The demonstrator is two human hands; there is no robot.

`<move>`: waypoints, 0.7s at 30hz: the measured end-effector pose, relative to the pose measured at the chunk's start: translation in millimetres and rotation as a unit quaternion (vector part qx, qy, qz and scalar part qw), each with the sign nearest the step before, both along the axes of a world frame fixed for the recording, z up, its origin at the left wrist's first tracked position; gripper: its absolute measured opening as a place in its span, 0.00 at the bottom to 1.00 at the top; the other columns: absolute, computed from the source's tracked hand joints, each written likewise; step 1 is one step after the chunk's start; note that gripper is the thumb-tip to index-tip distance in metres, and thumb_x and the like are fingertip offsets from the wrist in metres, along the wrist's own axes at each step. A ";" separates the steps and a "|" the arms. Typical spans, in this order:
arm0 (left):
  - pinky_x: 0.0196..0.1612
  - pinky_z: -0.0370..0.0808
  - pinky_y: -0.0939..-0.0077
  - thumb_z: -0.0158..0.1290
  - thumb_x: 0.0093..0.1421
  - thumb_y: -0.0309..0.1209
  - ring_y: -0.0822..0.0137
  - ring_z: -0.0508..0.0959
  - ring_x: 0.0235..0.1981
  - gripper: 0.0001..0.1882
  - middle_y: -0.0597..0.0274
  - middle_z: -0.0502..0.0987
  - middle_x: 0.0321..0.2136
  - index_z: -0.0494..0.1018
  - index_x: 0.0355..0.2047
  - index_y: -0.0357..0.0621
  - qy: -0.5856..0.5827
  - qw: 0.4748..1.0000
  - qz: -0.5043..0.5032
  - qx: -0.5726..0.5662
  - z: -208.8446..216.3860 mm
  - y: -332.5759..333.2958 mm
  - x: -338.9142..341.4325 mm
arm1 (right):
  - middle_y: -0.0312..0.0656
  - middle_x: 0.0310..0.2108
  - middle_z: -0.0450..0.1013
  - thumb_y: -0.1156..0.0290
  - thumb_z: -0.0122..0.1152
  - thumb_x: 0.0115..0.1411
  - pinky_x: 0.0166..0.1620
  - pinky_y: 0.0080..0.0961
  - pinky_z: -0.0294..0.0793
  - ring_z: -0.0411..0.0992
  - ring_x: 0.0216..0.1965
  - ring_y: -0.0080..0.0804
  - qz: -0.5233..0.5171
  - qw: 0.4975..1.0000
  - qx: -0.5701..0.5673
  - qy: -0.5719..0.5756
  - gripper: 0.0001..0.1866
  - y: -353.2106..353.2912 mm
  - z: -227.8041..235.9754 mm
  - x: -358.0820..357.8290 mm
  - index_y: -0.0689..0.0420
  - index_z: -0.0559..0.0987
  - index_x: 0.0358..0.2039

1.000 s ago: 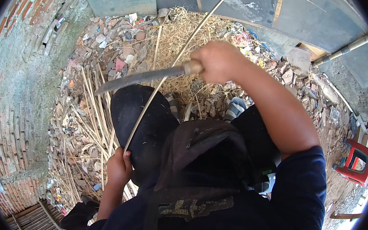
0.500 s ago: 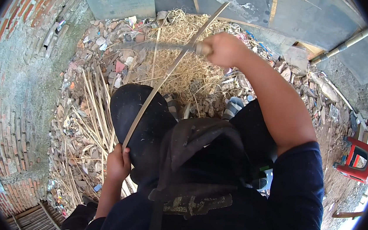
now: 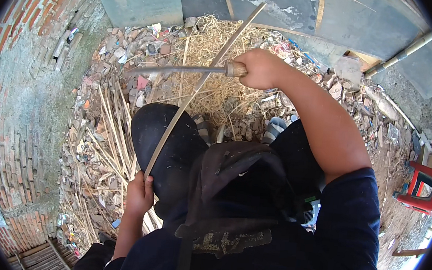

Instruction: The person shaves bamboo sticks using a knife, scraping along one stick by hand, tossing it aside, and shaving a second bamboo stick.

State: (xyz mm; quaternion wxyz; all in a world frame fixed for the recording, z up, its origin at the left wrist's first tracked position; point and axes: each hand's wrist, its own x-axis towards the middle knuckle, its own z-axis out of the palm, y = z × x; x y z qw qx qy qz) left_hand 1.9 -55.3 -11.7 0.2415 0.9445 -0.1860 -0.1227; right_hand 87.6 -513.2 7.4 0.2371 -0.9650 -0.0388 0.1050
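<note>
A long bamboo strip (image 3: 182, 109) slants up and away from my left hand (image 3: 140, 195), which grips its near end beside my left knee. The strip passes over that knee, and its far end points toward the grey panels. My right hand (image 3: 259, 69) is closed round the wooden handle of a machete (image 3: 175, 70). Its long dark blade points left and lies across the strip, partly blurred toward the tip. Below them is a heap of pale bamboo shavings (image 3: 214, 91), just beyond my feet.
Several split bamboo strips (image 3: 113, 131) lie in a bundle left of my knee. Rubble and litter (image 3: 115, 49) cover the ground. A brick wall (image 3: 22, 118) rises at left, grey panels (image 3: 268, 8) at the far side. A red plastic stool (image 3: 419, 189) stands at right.
My right hand and the machete have moved nearer to me along the strip, and the blade's smear has lessened. My left hand keeps its grip, shifted very slightly.
</note>
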 end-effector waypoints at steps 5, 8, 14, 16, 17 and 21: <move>0.24 0.65 0.56 0.42 0.72 0.39 0.41 0.72 0.19 0.19 0.43 0.68 0.16 0.65 0.30 0.34 0.006 1.000 0.009 0.006 -3.1 6.9 -0.3 | 0.48 0.33 0.79 0.70 0.60 0.49 0.44 0.45 0.78 0.79 0.39 0.48 -0.014 0.999 -0.038 -0.020 0.11 20.8 14.5 0.9 0.53 0.82 0.34; 0.24 0.65 0.56 0.43 0.72 0.40 0.42 0.72 0.19 0.20 0.43 0.68 0.16 0.65 0.30 0.34 0.011 1.000 0.009 -0.012 -2.9 6.5 -1.6 | 0.48 0.34 0.79 0.69 0.61 0.50 0.44 0.46 0.79 0.79 0.40 0.46 0.041 0.996 -0.050 -0.058 0.10 35.6 16.8 -2.9 0.52 0.82 0.35; 0.24 0.65 0.57 0.43 0.72 0.41 0.42 0.73 0.20 0.21 0.43 0.68 0.16 0.66 0.30 0.34 -0.002 1.000 0.005 0.000 -3.4 5.0 2.3 | 0.46 0.32 0.79 0.69 0.59 0.54 0.44 0.44 0.80 0.79 0.39 0.43 -0.108 0.994 -0.032 0.002 0.10 -13.6 -11.8 10.0 0.53 0.82 0.36; 0.24 0.66 0.56 0.44 0.72 0.42 0.41 0.73 0.20 0.21 0.43 0.69 0.16 0.66 0.30 0.34 -0.005 1.000 0.000 0.002 -3.3 3.7 5.1 | 0.48 0.28 0.79 0.70 0.59 0.50 0.42 0.46 0.79 0.79 0.34 0.47 -0.096 0.986 -0.058 -0.123 0.10 -29.7 -21.9 7.7 0.53 0.81 0.34; 0.24 0.67 0.55 0.45 0.72 0.43 0.39 0.74 0.21 0.22 0.42 0.70 0.17 0.66 0.29 0.35 -0.004 1.000 0.000 0.008 -3.6 5.9 4.6 | 0.44 0.29 0.78 0.69 0.57 0.56 0.42 0.42 0.80 0.79 0.37 0.39 -0.090 0.992 -0.066 -0.065 0.08 -20.7 -6.1 4.5 0.51 0.82 0.35; 0.24 0.68 0.56 0.45 0.72 0.45 0.39 0.74 0.21 0.23 0.43 0.71 0.17 0.65 0.27 0.36 0.006 1.000 0.011 -0.010 -2.8 9.5 -0.4 | 0.43 0.30 0.79 0.70 0.60 0.52 0.42 0.42 0.80 0.79 0.36 0.38 0.006 0.998 -0.030 -0.060 0.09 23.7 13.1 -2.9 0.51 0.82 0.35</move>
